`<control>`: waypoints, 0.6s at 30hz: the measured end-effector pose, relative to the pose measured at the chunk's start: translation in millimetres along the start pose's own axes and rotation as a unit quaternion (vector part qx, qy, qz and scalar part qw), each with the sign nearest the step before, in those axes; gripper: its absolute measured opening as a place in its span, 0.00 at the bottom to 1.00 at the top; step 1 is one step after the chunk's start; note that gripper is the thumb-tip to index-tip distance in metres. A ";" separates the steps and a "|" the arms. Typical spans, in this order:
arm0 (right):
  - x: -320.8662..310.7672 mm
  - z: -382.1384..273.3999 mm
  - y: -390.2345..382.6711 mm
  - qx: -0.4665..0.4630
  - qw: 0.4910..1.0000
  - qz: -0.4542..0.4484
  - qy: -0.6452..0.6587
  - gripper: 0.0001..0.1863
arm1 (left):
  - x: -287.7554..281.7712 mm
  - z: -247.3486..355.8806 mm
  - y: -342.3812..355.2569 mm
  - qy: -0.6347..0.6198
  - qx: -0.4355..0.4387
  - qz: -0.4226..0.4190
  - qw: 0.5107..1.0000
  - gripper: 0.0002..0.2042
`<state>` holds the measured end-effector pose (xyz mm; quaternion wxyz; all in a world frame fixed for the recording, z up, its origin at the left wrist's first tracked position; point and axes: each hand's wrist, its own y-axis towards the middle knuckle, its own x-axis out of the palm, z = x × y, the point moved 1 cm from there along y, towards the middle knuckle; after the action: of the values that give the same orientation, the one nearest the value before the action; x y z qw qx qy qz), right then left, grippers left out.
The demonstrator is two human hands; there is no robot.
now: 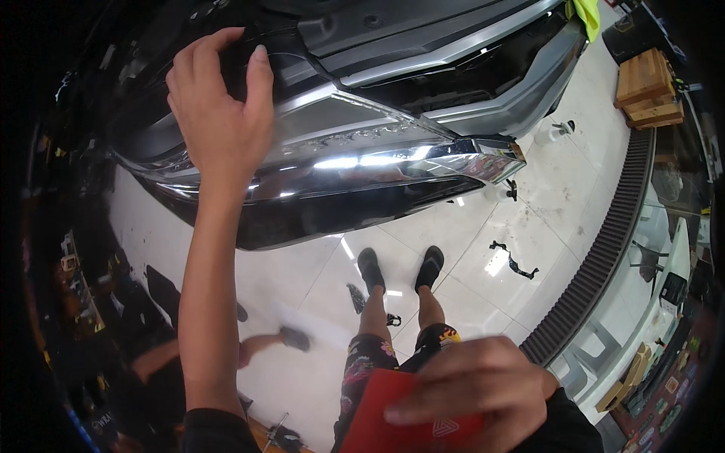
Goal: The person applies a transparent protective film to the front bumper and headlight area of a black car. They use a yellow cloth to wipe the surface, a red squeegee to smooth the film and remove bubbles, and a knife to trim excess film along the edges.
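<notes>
The front corner of a black car [317, 219] fills the upper middle, with a headlight [340, 121] and silver trim strips. Along the headlight's lower border runs a wrinkled, bubbly clear band [370, 138], which looks like film. My left hand [215, 113] reaches up over the headlight's left end, against the dark bodywork, fingers bent and thumb stretched apart. Low in front of my body, my right hand [487, 385] grips a flat red squeegee card [377, 408]. That hand is slightly blurred, and its fingers cover part of the card.
Black bracket-like parts [515, 260] lie on the white tiled floor [483, 302]. A dark grate [604, 257] curves along the right, near wooden boxes [649, 87] and a white table [642, 347]. A yellow-green cloth [585, 19] hangs at the car's far end. Another person [158, 370] is at lower left.
</notes>
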<state>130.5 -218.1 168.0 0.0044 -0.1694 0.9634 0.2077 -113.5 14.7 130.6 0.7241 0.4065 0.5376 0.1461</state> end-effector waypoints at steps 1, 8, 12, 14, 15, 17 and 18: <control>-0.6 5.5 -0.1 0.040 0.999 -0.022 -0.016 0.11 | 1.3 2.4 0.3 -0.002 -0.005 -0.003 1.000 0.17; 5.0 138.7 -14.9 0.162 0.951 0.177 -0.196 0.08 | 3.6 -0.9 0.0 0.008 0.027 0.043 0.999 0.19; -11.3 144.2 24.1 0.097 0.923 0.285 -0.241 0.06 | -2.6 -1.0 0.0 -0.023 -0.011 0.007 1.000 0.19; -46.6 134.6 79.6 0.051 0.899 0.338 -0.273 0.07 | -3.4 2.5 3.1 -0.035 -0.013 -0.008 0.999 0.20; -70.1 130.8 115.6 0.048 0.889 0.358 -0.281 0.08 | -6.7 3.9 4.6 -0.034 -0.020 -0.020 0.999 0.20; -121.7 126.8 168.4 0.044 0.845 0.370 -0.384 0.11 | -9.1 11.3 7.9 -0.042 -0.037 -0.046 0.997 0.19; -146.6 126.5 184.5 0.034 0.823 0.371 -0.430 0.11 | -7.8 17.4 9.2 -0.053 -0.038 -0.047 0.997 0.19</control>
<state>200.3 38.2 137.6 0.3464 0.3074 0.8604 0.2128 -98.8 7.8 144.2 0.7727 0.3598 0.5112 0.1106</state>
